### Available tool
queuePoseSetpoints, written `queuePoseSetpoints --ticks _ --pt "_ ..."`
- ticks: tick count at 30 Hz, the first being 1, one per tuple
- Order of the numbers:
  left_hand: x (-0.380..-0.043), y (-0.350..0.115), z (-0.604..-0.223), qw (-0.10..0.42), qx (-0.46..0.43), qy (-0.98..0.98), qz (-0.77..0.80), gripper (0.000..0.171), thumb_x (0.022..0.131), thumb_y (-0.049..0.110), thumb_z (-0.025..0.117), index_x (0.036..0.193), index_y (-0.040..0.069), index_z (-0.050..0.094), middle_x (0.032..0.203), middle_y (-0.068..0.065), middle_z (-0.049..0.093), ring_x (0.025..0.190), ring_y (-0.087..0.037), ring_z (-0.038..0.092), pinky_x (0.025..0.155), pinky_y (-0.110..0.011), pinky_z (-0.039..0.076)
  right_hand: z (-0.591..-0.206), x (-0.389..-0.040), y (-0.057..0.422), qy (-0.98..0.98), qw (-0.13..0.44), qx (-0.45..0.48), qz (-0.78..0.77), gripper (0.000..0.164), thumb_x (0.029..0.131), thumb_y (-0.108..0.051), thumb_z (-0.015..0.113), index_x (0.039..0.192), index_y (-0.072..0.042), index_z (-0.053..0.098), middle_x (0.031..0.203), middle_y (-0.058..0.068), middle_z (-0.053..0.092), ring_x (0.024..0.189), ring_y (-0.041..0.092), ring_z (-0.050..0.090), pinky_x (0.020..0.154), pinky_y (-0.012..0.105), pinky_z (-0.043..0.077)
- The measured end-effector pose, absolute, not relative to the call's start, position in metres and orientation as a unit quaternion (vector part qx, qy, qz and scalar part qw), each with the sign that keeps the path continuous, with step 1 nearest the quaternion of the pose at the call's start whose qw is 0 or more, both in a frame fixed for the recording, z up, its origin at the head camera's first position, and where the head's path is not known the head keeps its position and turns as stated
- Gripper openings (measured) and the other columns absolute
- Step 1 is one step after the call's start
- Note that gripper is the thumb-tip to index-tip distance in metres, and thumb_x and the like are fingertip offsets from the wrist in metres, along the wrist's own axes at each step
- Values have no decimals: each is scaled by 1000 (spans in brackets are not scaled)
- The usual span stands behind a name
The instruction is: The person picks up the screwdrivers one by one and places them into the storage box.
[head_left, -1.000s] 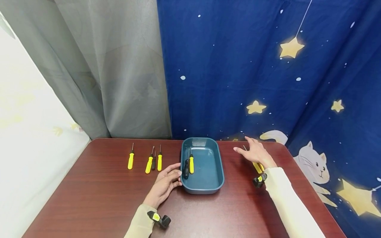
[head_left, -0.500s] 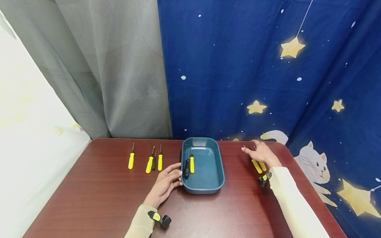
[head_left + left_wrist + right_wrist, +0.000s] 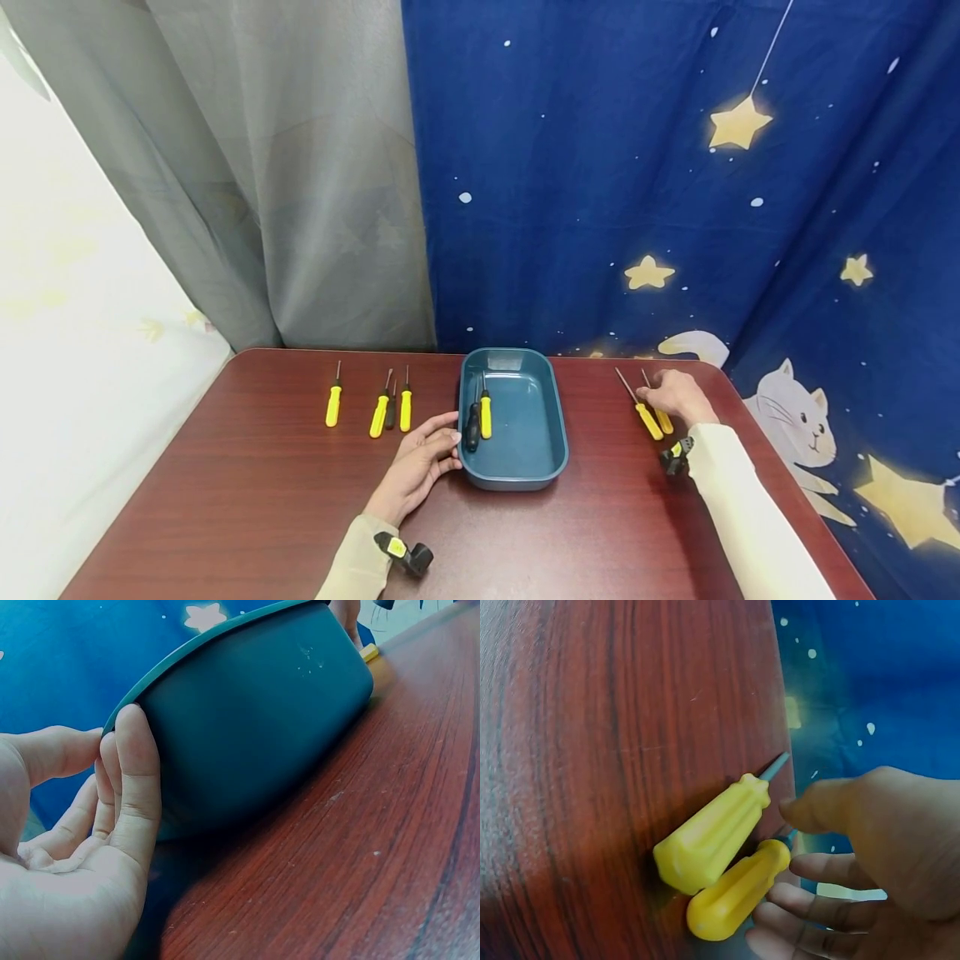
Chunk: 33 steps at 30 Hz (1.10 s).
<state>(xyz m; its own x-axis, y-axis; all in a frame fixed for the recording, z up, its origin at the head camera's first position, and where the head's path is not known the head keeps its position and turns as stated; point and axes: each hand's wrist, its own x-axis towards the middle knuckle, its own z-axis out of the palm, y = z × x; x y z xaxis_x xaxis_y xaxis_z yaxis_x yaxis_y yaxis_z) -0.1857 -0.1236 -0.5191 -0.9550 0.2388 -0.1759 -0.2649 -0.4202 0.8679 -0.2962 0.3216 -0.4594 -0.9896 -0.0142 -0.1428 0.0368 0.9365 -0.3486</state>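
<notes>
My left hand (image 3: 412, 465) pinches the left rim of a teal plastic box (image 3: 525, 442), thumb at the rim and fingers against the outer wall (image 3: 255, 712). Inside the box lie a black-handled screwdriver (image 3: 472, 427) and a yellow-handled screwdriver (image 3: 485, 417), side by side. At the right, my right hand (image 3: 678, 396) is over the farther right of two yellow-handled screwdrivers (image 3: 663, 419). In the right wrist view its thumb and fingers (image 3: 825, 870) stand apart on either side of that one's shank. The other yellow screwdriver (image 3: 712, 836) lies just beside it on the table.
Left of the box on the red-brown wooden table (image 3: 247, 492) lie several screwdrivers: a yellow one (image 3: 333, 406) apart, and a close group with yellow handles (image 3: 380, 417) and a dark one (image 3: 391, 414). Grey and blue curtains (image 3: 570, 167) hang behind the table's back edge.
My right hand has moved right and lowered to the farther right screwdriver, its fingers drawing in from a wide spread. The left hand and the box have stayed in place.
</notes>
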Motion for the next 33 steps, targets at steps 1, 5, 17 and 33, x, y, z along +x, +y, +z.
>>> queuePoseSetpoints --ticks 1,5,17,33 --pt "-186 -124 -519 150 -13 517 843 56 98 6 64 151 4 43 90 1 66 76 -11 61 70 -23 59 -461 -296 323 982 68 10 -176 39 93 -29 67 109 7 69 93 20 70 82 33 62 81 50 54" --pt "-185 -123 -519 151 -14 518 842 56 99 6 64 151 4 43 91 0 65 76 -11 61 70 -24 60 -467 -296 327 982 61 30 -176 26 91 -21 68 101 3 72 85 14 66 77 28 59 71 42 50" --pt "-186 -123 -520 146 -7 523 840 57 98 7 64 151 1 42 92 0 66 76 -10 61 70 -23 60 -473 -297 328 978 50 26 -199 20 93 -11 66 73 -8 66 63 2 55 61 19 55 55 28 41" --pt "-186 -124 -519 153 -8 522 839 58 99 4 61 153 1 39 91 2 65 76 -9 60 70 -23 59 -470 -296 327 980 44 23 -191 18 94 -10 67 104 6 70 94 19 70 78 27 63 79 46 56"
